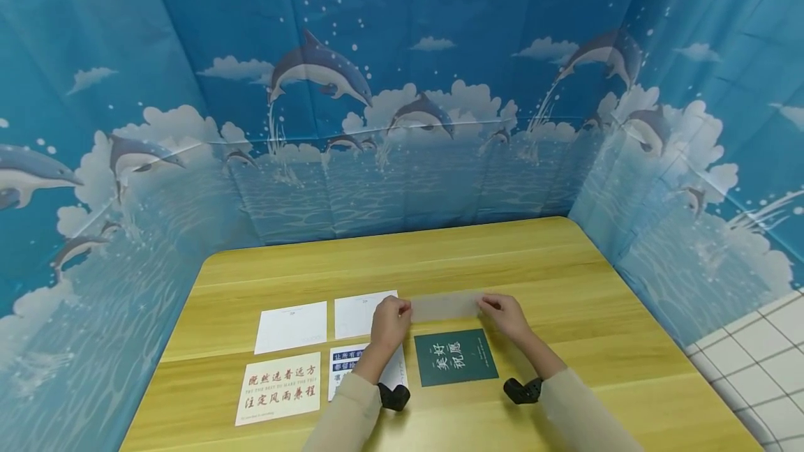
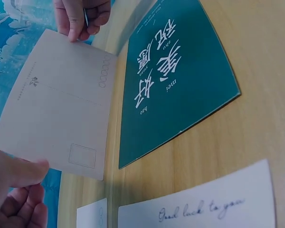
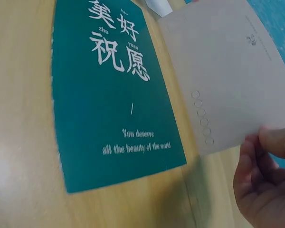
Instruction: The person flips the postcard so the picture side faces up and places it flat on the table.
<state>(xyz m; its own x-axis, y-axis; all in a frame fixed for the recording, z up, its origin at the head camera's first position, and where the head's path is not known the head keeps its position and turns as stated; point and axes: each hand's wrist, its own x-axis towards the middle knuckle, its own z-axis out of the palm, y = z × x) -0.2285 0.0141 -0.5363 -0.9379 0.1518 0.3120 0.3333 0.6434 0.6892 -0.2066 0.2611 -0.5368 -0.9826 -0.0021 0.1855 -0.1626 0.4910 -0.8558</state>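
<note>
A postcard [image 1: 446, 306] stands tilted up behind a green card, its pale printed back facing me. My left hand [image 1: 391, 323] pinches its left edge between thumb and fingers. At the opposite edge my right hand [image 1: 506, 316] pinches it the same way. Postal-code circles and a stamp box show on the postcard's back [image 2: 61, 99] in the left wrist view. The green postcard [image 1: 456, 358] with white Chinese characters lies flat on the table just in front, touched by neither hand. English words are readable on this green postcard [image 3: 118, 109] in the right wrist view.
Left of the hands lie two white cards [image 1: 291, 327] [image 1: 359, 314], a cream card with red characters [image 1: 279, 389], and a blue-and-white card [image 1: 342, 361] partly covered by my left arm. The wooden table [image 1: 565, 277] ends at a dolphin-printed curtain [image 1: 402, 180].
</note>
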